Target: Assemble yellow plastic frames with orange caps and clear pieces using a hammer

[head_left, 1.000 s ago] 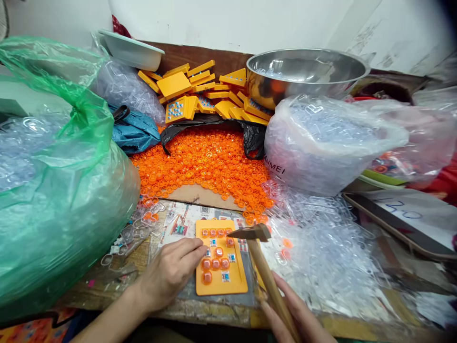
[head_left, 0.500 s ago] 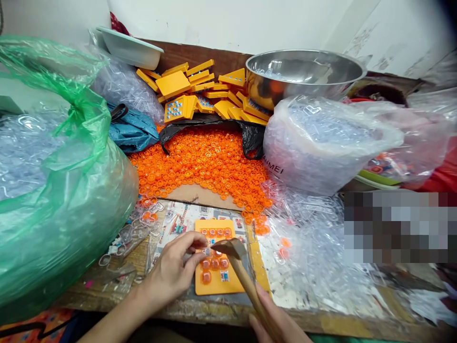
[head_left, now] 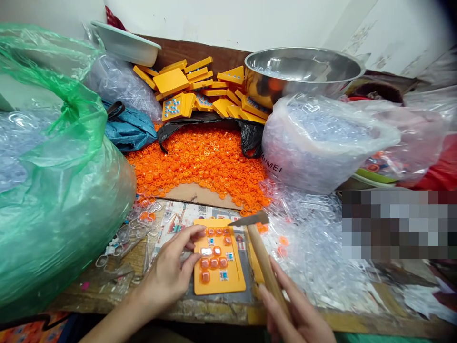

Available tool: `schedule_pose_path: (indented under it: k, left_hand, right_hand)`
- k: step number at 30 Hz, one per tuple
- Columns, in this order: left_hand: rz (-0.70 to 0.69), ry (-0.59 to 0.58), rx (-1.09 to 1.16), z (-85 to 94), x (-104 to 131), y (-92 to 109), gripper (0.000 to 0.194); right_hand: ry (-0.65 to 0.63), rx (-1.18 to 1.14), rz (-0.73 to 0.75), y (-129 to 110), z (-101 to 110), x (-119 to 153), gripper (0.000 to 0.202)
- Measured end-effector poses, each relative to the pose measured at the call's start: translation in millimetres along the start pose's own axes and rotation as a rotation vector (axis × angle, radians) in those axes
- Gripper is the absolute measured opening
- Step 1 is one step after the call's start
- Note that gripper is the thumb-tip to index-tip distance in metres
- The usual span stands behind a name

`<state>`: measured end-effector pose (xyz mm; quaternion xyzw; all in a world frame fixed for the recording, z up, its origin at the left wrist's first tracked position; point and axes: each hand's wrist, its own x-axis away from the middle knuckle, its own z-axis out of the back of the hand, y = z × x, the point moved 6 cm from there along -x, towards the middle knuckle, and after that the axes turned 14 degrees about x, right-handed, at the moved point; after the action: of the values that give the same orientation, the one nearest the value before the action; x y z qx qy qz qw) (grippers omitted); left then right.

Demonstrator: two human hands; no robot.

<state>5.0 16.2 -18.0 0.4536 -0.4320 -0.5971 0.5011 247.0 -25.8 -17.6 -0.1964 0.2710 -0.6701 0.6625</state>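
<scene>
A yellow-orange panel (head_left: 214,287) lies flat on the printed sheet at the bench's front. Several orange translucent caps (head_left: 213,263) sit on it in rows, with one wider clear cap (head_left: 206,251) among them. Blue-and-white switches (head_left: 223,275) show uncapped in a few spots. My left hand (head_left: 169,271) rests at the panel's left edge, thumb and forefinger apart beside the clear cap, with nothing visible between them. Wrapped round the wooden handle of a hammer (head_left: 262,257) is my right hand (head_left: 293,305). The hammer's head hovers over the panel's upper right corner, apart from the caps.
Loose orange caps (head_left: 200,164) form a large heap behind the panel. Yellow panels (head_left: 173,82) are piled farther back, beside a steel bowl (head_left: 303,71). A green bag (head_left: 89,205) bulges at left; a white bag (head_left: 307,147) and loose clear pieces (head_left: 314,252) lie right.
The hammer has swung up and right, away from the clear cap. My left thumb and forefinger have drawn back from the clear cap, which now shows on the panel.
</scene>
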Motion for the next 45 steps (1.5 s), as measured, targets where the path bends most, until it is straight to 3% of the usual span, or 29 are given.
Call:
schedule_pose_path:
  k: [5, 11, 15, 19, 22, 27, 31, 35, 40, 45]
  left_hand:
    - [0.089, 0.194, -0.039, 1.6, -3.5, -13.0, 0.049]
    - [0.143, 0.113, -0.143, -12.0, -18.7, -9.2, 0.058]
    - [0.263, 0.186, 0.185, -18.0, -20.8, -3.8, 0.068]
    - [0.356, 0.379, 0.682, -29.9, -14.8, -2.7, 0.092]
    - [0.393, 0.476, 0.82, -34.1, -8.9, -8.0, 0.091]
    - [0.495, 0.423, 0.922, -30.4, -5.0, -11.2, 0.096]
    - [0.542, 0.387, 1.042, -29.3, -5.3, -5.5, 0.1]
    - [0.564, 0.371, 1.123, -33.5, -6.3, -3.7, 0.091]
    - [0.572, 0.367, 1.236, -37.4, -5.1, -4.1, 0.089]
    - [0.537, 0.256, 1.341, -43.0, -1.7, -4.9, 0.09]
  right_hand:
    - [-0.083, 0.164, 0.093, -8.4, -15.4, -48.5, 0.044]
    - [0.053, 0.477, 0.308, -34.7, -30.5, -53.8, 0.041]
    - [0.166, 0.589, 0.448, -43.5, -35.3, -46.7, 0.043]
    - [0.282, 0.611, 0.52, -44.8, -23.6, -45.4, 0.036]
    - [0.351, 0.687, 0.524, -38.2, -5.6, -47.2, 0.03]
    - [0.367, 0.83, 0.445, -17.2, 10.3, -54.9, 0.019]
    - [0.387, 0.725, 0.468, -17.5, 14.9, -56.6, 0.025]
    - [0.355, 0.426, 0.559, -42.2, 17.6, -50.3, 0.041]
    - [0.158, 0.169, 0.75, -83.6, -5.3, -41.9, 0.045]
    - [0.111, 0.137, 0.796, -93.6, -17.5, -43.7, 0.038]
